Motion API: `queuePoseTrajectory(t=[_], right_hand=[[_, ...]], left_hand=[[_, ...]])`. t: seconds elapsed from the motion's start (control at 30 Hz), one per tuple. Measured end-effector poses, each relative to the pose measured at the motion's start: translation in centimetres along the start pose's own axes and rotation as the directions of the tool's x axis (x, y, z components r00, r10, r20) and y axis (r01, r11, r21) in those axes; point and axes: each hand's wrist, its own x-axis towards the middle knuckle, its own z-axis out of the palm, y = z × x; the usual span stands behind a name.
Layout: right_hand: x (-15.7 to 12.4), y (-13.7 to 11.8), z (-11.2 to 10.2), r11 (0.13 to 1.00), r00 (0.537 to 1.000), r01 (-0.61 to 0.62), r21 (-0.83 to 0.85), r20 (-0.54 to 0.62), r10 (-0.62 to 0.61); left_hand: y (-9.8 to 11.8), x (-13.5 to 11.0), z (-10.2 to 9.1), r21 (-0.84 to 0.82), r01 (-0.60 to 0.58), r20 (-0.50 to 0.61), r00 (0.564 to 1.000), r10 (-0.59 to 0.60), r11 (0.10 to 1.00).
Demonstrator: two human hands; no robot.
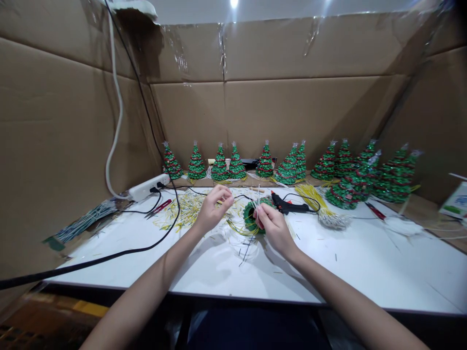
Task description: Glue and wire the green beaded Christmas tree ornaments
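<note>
My right hand (274,227) pinches a bundle of thin white wires (256,203) that stand up from its fingertips. Just behind the hand, a small green artificial Christmas tree (250,217) lies on its side, its hollow base facing me and partly covered by my fingers. Yellow wires (238,227) trail from the tree onto the white table. My left hand (215,208) hovers to the left of the bundle, thumb and fingertips drawn together. Whatever those fingers may hold is too small to make out.
A black glue gun (290,205) lies right of the tree, beside a yellow wire bundle (314,198). Wire scraps (186,209), red-handled cutters (162,206) and a white power strip (149,187) are on the left. Several finished trees (264,163) line the cardboard wall (277,112). A black cable (142,249) crosses the left side.
</note>
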Motion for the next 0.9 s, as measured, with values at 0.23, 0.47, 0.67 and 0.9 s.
queuePoseTrajectory(t=[0.23,0.47,0.67,0.9], right_hand=[[-0.2,-0.2,0.0,0.999,1.0,0.019,-0.049,0.021,-0.018],[-0.2,-0.4,0.2,0.994,0.999,0.032,-0.107,0.036,-0.028],[-0.2,-0.2,0.3,0.993,0.998,0.049,-0.11,0.055,-0.043],[-0.3,0.2,0.4,0.991,0.998,0.04,-0.128,0.058,-0.032]], left_hand=[[0.6,-0.5,1.2,-0.173,0.056,0.192,0.981,-0.022,0.983],[0.4,-1.1,2.3,-0.299,0.177,0.241,0.965,-0.105,0.938],[0.0,-1.2,2.7,-0.389,0.282,0.263,0.946,-0.187,0.877],[0.0,-1.2,3.1,-0.418,0.323,0.247,0.94,-0.236,0.849]])
